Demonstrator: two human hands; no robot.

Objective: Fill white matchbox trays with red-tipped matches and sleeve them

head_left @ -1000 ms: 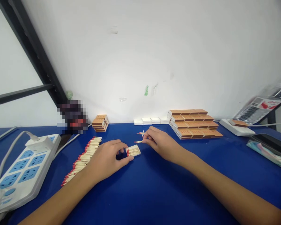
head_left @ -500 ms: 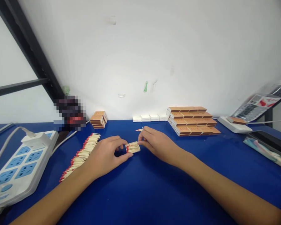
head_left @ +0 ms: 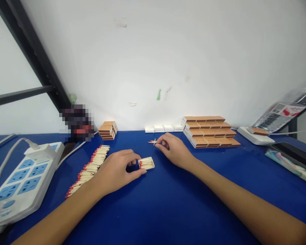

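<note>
My left hand (head_left: 117, 170) grips a small white matchbox tray (head_left: 146, 163) on the blue table (head_left: 168, 204), thumb and fingers closed on its left end. Red-tipped matches lie inside the tray. Farther back, my right hand (head_left: 172, 148) reaches to a few loose matches (head_left: 152, 141), its fingertips pinched together at them. A long row of red-tipped matches (head_left: 90, 168) lies just left of my left hand.
Brown matchboxes (head_left: 210, 132) are stacked in steps at the back right, white trays (head_left: 164, 128) stand in a row by the wall, and a small brown stack (head_left: 107, 130) sits back left. A white power strip (head_left: 22, 180) lies at left; a phone (head_left: 293, 154) at right.
My right hand went from the loose matches to the tray's right end, then back to the loose matches. My left hand stayed on the tray.
</note>
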